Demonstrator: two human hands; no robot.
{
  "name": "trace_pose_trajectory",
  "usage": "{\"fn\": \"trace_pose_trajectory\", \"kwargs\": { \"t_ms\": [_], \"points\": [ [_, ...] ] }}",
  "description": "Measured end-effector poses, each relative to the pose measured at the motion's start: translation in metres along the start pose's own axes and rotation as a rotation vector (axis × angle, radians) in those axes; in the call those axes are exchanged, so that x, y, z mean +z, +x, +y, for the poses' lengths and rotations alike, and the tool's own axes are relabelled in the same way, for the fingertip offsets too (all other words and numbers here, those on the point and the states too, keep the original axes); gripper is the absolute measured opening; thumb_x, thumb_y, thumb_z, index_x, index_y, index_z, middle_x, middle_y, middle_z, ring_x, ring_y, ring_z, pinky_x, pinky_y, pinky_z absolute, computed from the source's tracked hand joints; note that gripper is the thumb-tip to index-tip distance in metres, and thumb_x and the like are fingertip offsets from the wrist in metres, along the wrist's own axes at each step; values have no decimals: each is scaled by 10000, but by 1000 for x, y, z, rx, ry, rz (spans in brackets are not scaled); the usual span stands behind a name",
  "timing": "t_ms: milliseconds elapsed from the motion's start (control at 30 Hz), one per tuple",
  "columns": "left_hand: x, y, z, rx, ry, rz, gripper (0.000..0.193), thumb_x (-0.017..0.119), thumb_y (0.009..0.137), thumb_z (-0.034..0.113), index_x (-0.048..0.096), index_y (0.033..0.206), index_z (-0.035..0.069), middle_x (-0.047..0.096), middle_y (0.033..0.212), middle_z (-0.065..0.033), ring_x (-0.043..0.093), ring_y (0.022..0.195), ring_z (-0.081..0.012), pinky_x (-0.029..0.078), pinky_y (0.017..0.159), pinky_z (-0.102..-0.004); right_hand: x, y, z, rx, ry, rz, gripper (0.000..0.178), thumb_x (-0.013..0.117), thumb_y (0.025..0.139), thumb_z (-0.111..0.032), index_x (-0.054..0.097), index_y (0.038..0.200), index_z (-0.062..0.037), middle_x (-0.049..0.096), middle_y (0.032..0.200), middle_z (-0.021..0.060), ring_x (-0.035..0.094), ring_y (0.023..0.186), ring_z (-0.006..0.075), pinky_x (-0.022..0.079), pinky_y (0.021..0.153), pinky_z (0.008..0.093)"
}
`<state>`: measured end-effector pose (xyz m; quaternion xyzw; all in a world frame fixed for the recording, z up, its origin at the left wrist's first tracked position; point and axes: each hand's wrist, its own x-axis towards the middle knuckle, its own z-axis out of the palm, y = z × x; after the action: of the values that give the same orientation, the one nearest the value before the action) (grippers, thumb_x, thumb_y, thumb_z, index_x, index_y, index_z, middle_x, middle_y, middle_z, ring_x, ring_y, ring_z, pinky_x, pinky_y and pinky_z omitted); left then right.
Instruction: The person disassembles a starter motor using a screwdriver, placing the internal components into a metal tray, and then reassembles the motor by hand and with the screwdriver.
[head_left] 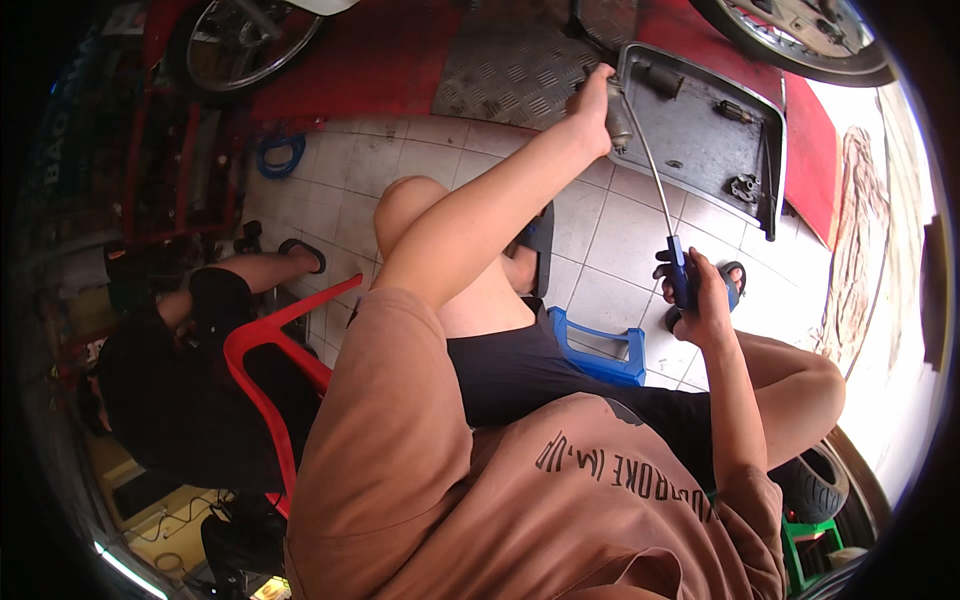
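Observation:
My left hand [595,108] is stretched out far ahead, wrapped round a grey cylindrical metal part [620,120] beside the near-left edge of a tray. In my right hand [702,298] is a blue air blow gun [679,265], gripped by its handle. Its long thin metal tube [650,155] slants up and left, the tip close to the metal cylinder; whether they touch I cannot tell. The dark metal tray [700,150] holds a cylindrical housing [662,80], an armature-like piece [735,111] and a small metal end piece [744,187].
Motorbike wheels stand at the far left [185,60] and far right [860,72]. A blue stool [600,350] is by my legs. Left are a red plastic chair [262,335], a coiled blue hose [281,154] and another person [200,370]. A tyre [815,485] lies at the lower right.

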<state>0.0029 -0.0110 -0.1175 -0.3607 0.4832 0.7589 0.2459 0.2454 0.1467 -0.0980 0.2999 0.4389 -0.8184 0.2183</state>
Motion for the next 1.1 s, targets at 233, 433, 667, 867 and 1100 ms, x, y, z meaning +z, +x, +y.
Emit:
{"fn": "trace_pose_trajectory", "kwargs": {
  "t_ms": [233,433,667,867,1100],
  "points": [
    [-3,-36,10,17,-17,45,524,680,761,416,572,1133,62,611,1071,-82,609,940,-220,507,787,-435,7,-5,4,-72,-97,49,271,474,990,-292,560,1041,-40,627,899,76,536,625,110,412,524,219],
    [-5,-43,14,16,8,75,574,673,737,429,570,1152,46,618,1084,-91,611,941,-224,501,796,-448,10,-7,-2,-107,-112,-25,195,502,981,-268,511,1071,-96,573,841,44,502,620,80,375,494,199],
    [-5,-37,4,15,6,69,542,673,750,449,582,1112,56,622,1051,-76,611,916,-207,508,760,-445,2,1,9,11,-11,-20,238,531,954,-284,541,1042,-63,563,807,42,512,654,91,403,555,217],
    [-4,-5,0,19,-46,12,384,674,762,457,576,931,126,593,822,-40,593,709,-199,517,653,-404,13,-1,2,-80,-94,2,211,621,923,-174,511,1082,-86,563,915,39,561,728,122,471,662,279],
    [-1,-23,5,23,38,-53,378,652,767,457,560,937,132,584,872,-58,587,804,-231,522,753,-457,-13,17,1,14,-42,-148,253,457,989,-270,505,1096,-46,611,884,91,556,661,122,454,591,253]
  ]
}}
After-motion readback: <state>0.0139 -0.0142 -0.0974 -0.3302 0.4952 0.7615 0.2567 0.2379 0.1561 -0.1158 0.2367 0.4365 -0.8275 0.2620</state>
